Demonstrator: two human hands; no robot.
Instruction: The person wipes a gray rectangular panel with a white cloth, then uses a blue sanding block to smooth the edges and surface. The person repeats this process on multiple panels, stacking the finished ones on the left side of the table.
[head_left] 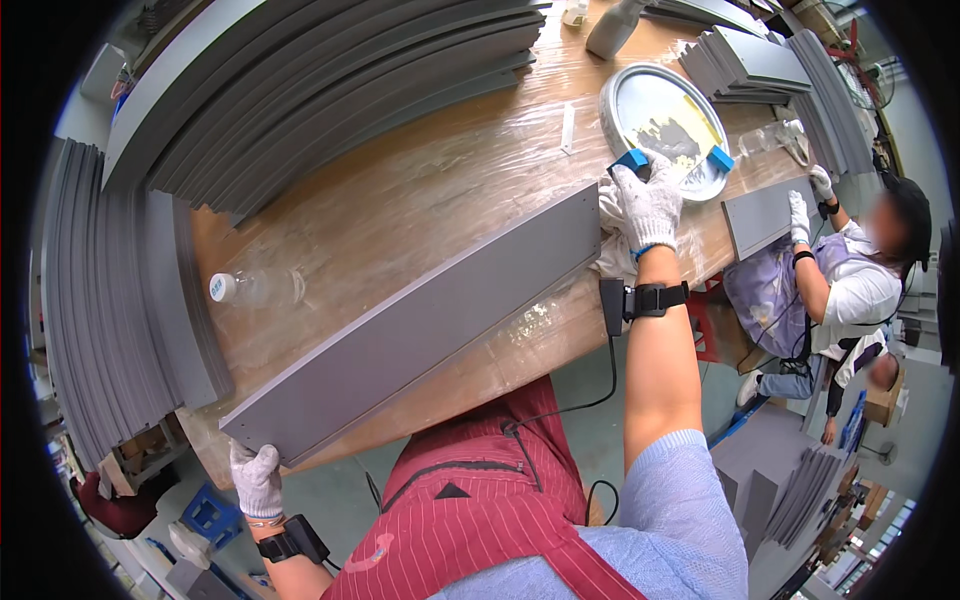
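A long grey board [420,320] lies slantwise along the near side of the table. My left hand [257,478], in a white knit glove, is closed on its lower left corner; the fingers on the underside are hidden. Past the board's right end, my gloved right hand [650,205] pinches a small blue block [629,161] by the rim of a round white lid [612,112]. Grey and yellowish paste [672,140] is smeared over the lid. On its right rim rests a second blue block [720,158]. A crumpled white cloth [612,250] sits beside my right wrist.
Tall stacks of grey boards [340,90] fill the table's far left, with more boards [110,290] at the left edge. A clear bottle [255,288] lies on the plastic-covered table [480,170]. On the right, a co-worker [850,260] handles another grey board [768,215].
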